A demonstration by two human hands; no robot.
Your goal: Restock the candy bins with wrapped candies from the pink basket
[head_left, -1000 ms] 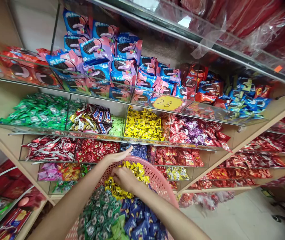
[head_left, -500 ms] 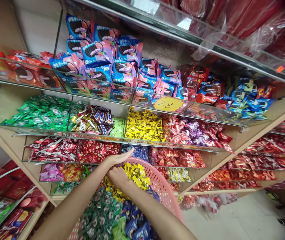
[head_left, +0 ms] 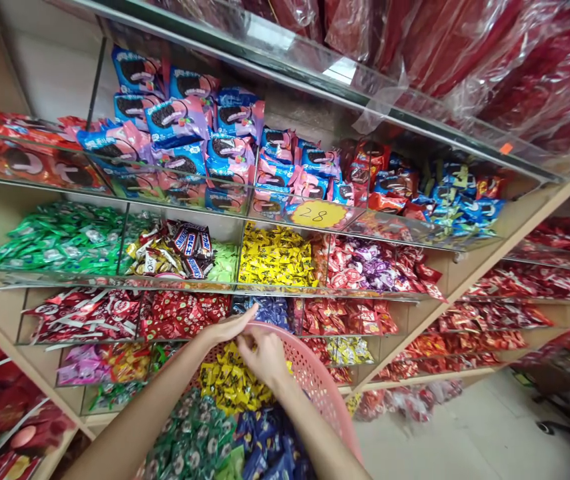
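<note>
A pink perforated plastic basket (head_left: 327, 373) is in front of me, holding yellow-wrapped candies (head_left: 229, 383), dark green ones (head_left: 187, 433), dark blue ones (head_left: 269, 440) and a few light green ones. My left hand (head_left: 232, 327) is at the far rim of the basket and grips it, though some of its fingers are hidden. Just above the yellow candies, my right hand (head_left: 267, 357) has its fingers curled, knuckles up. Whatever lies inside those fingers is out of sight.
Ahead stand tilted wooden shelves with clear dividers. Blue-and-pink cookie packs (head_left: 179, 123) fill the top row, beside a yellow "28" tag (head_left: 318, 214). Lower bins hold green candies (head_left: 69, 233), yellow candies (head_left: 277, 257) and red packets (head_left: 185, 315). Red plastic-wrapped items (head_left: 465, 60) hang upper right.
My right hand has lifted from the yellow candies and moved right, fingers still curled. The left hand stays at the basket's rim. The view has shifted slightly.
</note>
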